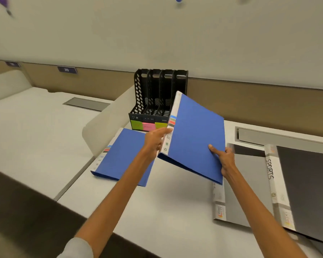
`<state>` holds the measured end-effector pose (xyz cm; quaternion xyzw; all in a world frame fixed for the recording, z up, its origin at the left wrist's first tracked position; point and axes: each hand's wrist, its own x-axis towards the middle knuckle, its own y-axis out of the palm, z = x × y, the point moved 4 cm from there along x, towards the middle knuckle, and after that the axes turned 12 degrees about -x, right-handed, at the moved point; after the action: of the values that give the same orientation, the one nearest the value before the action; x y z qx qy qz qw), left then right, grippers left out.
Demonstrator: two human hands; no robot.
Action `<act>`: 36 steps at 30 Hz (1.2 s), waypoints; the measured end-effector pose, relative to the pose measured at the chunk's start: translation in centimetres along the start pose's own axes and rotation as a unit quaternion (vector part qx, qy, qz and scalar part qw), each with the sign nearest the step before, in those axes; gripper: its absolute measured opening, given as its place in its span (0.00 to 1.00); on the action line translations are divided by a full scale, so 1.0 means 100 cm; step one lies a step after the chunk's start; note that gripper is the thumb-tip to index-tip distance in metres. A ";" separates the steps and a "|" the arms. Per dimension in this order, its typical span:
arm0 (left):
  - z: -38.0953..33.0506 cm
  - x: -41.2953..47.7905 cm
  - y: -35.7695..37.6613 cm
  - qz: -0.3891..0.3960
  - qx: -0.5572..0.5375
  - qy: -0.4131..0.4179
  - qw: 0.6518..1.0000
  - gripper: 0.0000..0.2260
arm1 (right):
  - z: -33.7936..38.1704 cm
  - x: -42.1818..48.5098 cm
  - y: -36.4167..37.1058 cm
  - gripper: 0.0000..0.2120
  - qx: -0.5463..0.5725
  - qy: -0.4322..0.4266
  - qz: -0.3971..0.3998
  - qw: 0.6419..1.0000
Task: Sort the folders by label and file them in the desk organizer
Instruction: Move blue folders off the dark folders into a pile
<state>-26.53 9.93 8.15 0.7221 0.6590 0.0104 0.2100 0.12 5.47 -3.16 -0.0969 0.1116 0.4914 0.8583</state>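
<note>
Both hands hold a blue folder (196, 135) tilted in the air in front of the black desk organizer (157, 94). My left hand (156, 139) pinches its white spine; my right hand (223, 158) grips its lower right edge, thumb on the cover. A second blue folder (119, 157) lies flat on the desk to the left, under my left forearm. Two dark grey folders lie flat at the right: one (250, 185) partly under the held folder, the other (306, 187) with "SPORTS" on its spine. Green and pink sticky labels (147, 126) sit on the organizer's front.
The organizer stands at the back of the white desk (166, 211), against a tan panel. A curved white divider (104, 125) rises to its left, with another desk beyond. A grey cable hatch (280, 137) is set into the desk at the back right.
</note>
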 end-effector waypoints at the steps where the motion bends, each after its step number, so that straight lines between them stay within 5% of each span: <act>1: -0.001 0.007 -0.019 -0.012 0.005 -0.001 1.000 0.12 | 0.001 -0.001 0.014 0.31 -0.002 -0.005 -0.006 1.000; 17: -0.021 0.086 -0.262 -0.125 0.089 0.044 0.987 0.08 | -0.038 -0.006 0.259 0.32 -0.078 0.019 0.005 0.997; 31: 0.004 0.129 -0.332 -0.175 0.215 0.051 0.959 0.17 | -0.084 -0.005 0.319 0.30 -0.178 0.070 -0.017 0.981; 36: 0.007 0.137 -0.340 -0.175 0.254 0.063 0.949 0.19 | -0.078 -0.005 0.323 0.36 -0.434 0.054 -0.044 0.898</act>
<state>-56.79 24.27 -6.81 0.6224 0.7680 -0.1491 -0.0243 -28.80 19.04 -12.30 -0.4910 -0.0710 0.4465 0.7446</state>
